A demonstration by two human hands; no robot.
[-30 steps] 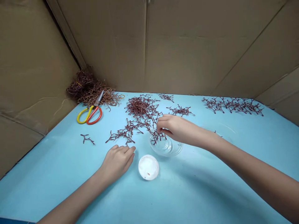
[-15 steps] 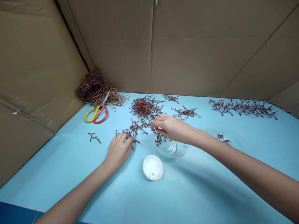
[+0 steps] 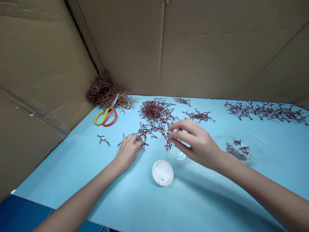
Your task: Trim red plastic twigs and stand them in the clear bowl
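My left hand rests on the blue table, its fingers curled and pinched on a dark reddish-brown branching twig that sticks out past the thumb. My right hand is over a clear round bowl, fingers spread apart. Close to its fingertips, a twig stands at the bowl's left rim, and I see no firm grip on it. Loose twigs lie between the hands and lead back to a dense pile. In front of the bowl sits a small white dish with a brown speck in it.
Scissors with yellow and red handles lie by a tangled heap in the back left corner. Another clear bowl holds several dark pieces. Twigs spread along the back right. A single twig lies left. Cardboard walls stand behind.
My right hand's fingers have spread from a pinch near the twigs at the bowl, and the hand sits slightly farther right. The view has turned a little left. My left hand stays on the twigs.
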